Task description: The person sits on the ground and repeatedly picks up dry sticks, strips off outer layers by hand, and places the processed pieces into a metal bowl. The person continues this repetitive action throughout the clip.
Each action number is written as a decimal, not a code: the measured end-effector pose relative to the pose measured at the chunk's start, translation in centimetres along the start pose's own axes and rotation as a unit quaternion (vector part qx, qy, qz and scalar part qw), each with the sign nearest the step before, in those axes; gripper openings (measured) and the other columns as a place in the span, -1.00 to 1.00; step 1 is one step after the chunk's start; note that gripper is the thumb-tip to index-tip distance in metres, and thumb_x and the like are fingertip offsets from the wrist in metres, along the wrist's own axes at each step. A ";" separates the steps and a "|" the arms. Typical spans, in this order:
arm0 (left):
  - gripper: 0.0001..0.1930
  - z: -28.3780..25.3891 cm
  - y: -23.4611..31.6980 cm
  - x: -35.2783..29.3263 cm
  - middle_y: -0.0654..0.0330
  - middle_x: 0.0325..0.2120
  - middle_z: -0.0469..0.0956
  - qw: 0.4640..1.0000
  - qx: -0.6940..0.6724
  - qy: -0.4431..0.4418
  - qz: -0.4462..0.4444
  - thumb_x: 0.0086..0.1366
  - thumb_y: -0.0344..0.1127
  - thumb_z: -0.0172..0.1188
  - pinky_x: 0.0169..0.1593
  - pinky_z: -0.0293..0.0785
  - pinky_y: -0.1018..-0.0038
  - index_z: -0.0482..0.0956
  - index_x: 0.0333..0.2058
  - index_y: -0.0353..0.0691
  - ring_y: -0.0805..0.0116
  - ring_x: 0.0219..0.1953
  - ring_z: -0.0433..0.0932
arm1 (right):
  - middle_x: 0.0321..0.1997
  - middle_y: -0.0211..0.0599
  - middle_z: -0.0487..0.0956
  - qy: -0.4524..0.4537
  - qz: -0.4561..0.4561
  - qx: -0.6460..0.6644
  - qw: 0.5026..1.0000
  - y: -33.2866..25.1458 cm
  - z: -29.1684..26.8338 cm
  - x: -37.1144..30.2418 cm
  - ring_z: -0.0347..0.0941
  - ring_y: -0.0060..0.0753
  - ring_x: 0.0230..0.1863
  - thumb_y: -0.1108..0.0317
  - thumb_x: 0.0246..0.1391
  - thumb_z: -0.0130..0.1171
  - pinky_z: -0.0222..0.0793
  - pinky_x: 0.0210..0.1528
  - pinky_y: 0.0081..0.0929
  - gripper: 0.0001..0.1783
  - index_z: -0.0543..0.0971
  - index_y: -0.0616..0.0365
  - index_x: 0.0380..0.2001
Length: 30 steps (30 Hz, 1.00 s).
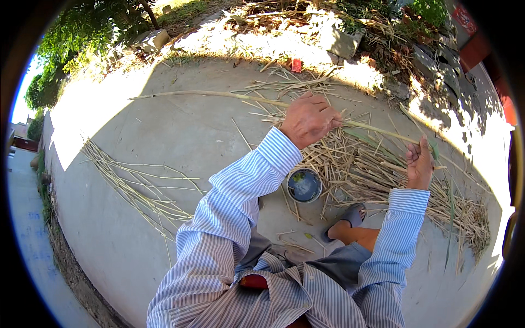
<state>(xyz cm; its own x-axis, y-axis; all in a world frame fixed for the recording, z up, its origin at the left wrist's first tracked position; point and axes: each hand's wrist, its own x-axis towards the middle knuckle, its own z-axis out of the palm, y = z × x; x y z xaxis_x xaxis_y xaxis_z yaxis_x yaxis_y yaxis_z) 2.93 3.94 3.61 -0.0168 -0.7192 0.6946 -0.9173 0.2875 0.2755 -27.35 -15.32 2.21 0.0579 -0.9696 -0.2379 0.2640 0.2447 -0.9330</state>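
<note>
Concrete ground [180,131], mostly shaded but bright with sun toward its edges, spreads below the fingers; far beyond them grow leafy trees [82,38]. One long pale stalk [257,99] is held above the ground by both hands, its longer end reaching out to the left of the fingers. The left hand [309,120] is closed around it, fingers curled in; the right hand [420,167] pinches it near its other end, thumb and fingertips together, a green leaf beside them. Under and between the fingers lies a heap of cut stalks [361,169], with a round bucket [304,185] of dark liquid (a few green bits show in it) just nearer the body. Well left of the fingers, thinner stems [128,188] lie loosely fanned out. A sandalled foot [350,221] stands nearer the body than the right fingers.
</note>
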 end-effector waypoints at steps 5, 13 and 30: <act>-0.78 -1.3 0.3 0.4 0.21 -0.58 0.54 0.931 -0.265 0.073 -0.238 0.14 -0.15 0.28 -0.31 0.35 0.31 0.58 -0.49 -0.17 0.21 -0.47 0.50 | -0.51 -0.34 0.55 0.031 -0.018 -0.013 0.999 -0.5 -0.7 0.3 0.53 -0.50 -0.49 0.21 -0.01 0.37 0.43 -0.57 -0.71 -0.70 0.50 0.14 -0.34; -0.76 -10.2 -6.2 -4.0 0.18 -0.63 0.52 0.953 -0.028 -0.138 -0.269 0.19 -0.17 0.25 -0.30 0.38 0.30 0.58 -0.49 -0.24 0.21 -0.45 0.53 | -0.52 -0.35 0.55 0.059 -0.054 0.000 0.997 -3.0 -4.3 1.5 0.53 -0.50 -0.51 0.21 0.01 0.35 0.43 -0.59 -0.70 -0.73 0.49 0.11 -0.37; -0.87 -9.0 -5.0 -5.3 0.20 -0.42 0.60 0.921 -0.214 0.033 -0.323 0.19 -0.35 0.27 -0.23 0.43 0.56 0.58 -0.41 -0.29 0.52 -0.36 0.52 | -0.63 -0.41 0.49 0.121 -0.024 -0.052 0.991 -3.1 -9.2 3.3 0.47 -0.59 -0.61 0.13 -0.03 0.38 0.36 -0.68 -0.74 -0.69 0.51 0.09 -0.43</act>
<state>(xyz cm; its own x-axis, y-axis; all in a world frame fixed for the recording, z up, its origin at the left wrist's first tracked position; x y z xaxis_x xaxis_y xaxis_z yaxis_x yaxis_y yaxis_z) 11.22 12.03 4.49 0.5148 -0.7921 0.3281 -0.4866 0.0451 0.8724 -36.80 -19.24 1.87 -0.1885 -0.9528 -0.2380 0.1603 0.2093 -0.9646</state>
